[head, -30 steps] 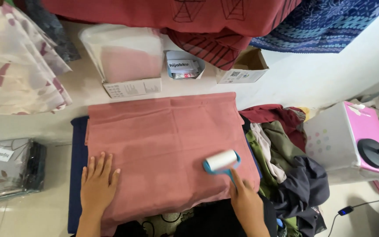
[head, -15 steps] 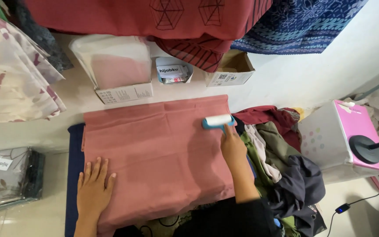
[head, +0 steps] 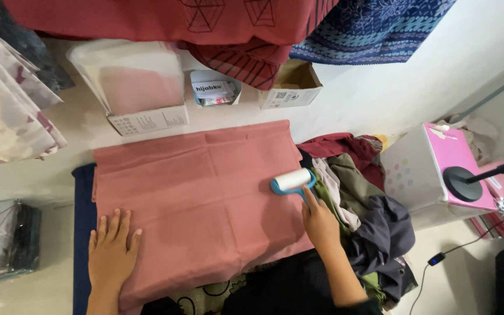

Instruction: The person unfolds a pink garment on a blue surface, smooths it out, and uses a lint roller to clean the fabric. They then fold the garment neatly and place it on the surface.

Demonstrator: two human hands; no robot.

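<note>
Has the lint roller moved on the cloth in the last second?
Yes. The lint roller, held by the right hand, went from the pink cloth's near right part up to its far edge, then back toward mid-right edge.

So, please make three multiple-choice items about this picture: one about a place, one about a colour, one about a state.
1. Where is the lint roller?
A. near the right edge of the pink cloth
B. inside the cardboard box
C. on the pink and white box

2. What colour is the roller's frame?
A. red
B. blue
C. yellow

3. How is the left hand?
A. closed in a fist
B. raised in the air
C. flat on the cloth, fingers spread

Answers: 1 A, the roller lies on the cloth beside the heap of clothes, held by the right hand. 2 B, blue shows at both ends of the white roll. 3 C, the palm presses the cloth's near left corner.
</note>
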